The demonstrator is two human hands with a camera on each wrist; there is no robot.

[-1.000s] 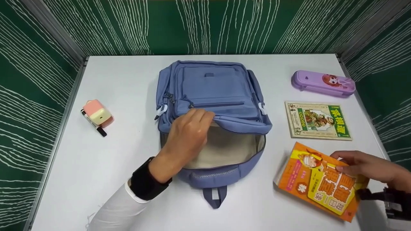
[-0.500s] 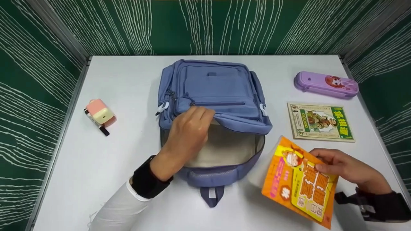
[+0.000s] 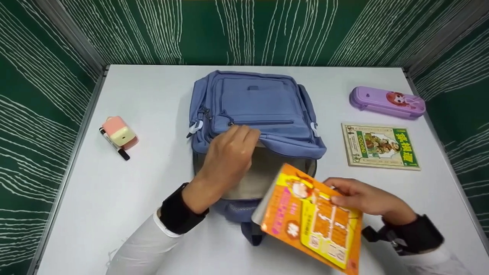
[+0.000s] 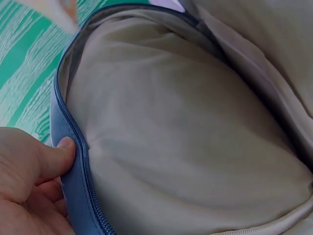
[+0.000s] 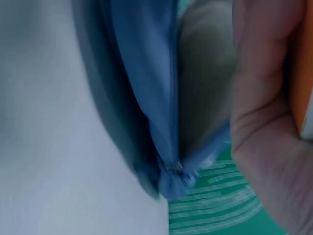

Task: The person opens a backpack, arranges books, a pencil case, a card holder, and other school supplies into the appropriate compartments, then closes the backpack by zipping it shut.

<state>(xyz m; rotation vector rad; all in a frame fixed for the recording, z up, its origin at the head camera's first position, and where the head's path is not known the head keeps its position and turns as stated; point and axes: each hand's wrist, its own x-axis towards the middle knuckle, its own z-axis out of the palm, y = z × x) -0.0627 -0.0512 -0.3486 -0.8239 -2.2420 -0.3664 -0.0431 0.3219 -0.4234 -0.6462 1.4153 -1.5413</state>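
Note:
A blue backpack point(image 3: 263, 99) lies on the table with its main compartment unzipped, the beige lining point(image 4: 171, 112) showing inside. My left hand point(image 3: 229, 160) pinches the zippered upper edge of the opening and holds it up; in the left wrist view the thumb point(image 4: 61, 154) presses on that blue rim. My right hand point(image 3: 366, 198) grips an orange book point(image 3: 317, 225) by its far right edge, thumb on the cover. The tilted book is over the lower right of the opening and hides part of it. Only an orange strip of the book point(image 5: 301, 73) shows in the right wrist view.
To the right, a purple pencil case point(image 3: 387, 102) lies behind a green and cream book point(image 3: 382, 146). On the left are a pink and yellow case-like object point(image 3: 119, 131) and a black-capped marker point(image 3: 115, 144). Green walls with white streaks enclose the white table point(image 3: 153, 95).
My right hand has carried the orange book leftward from the table's right side to the backpack's opening. The left hand keeps its hold on the rim.

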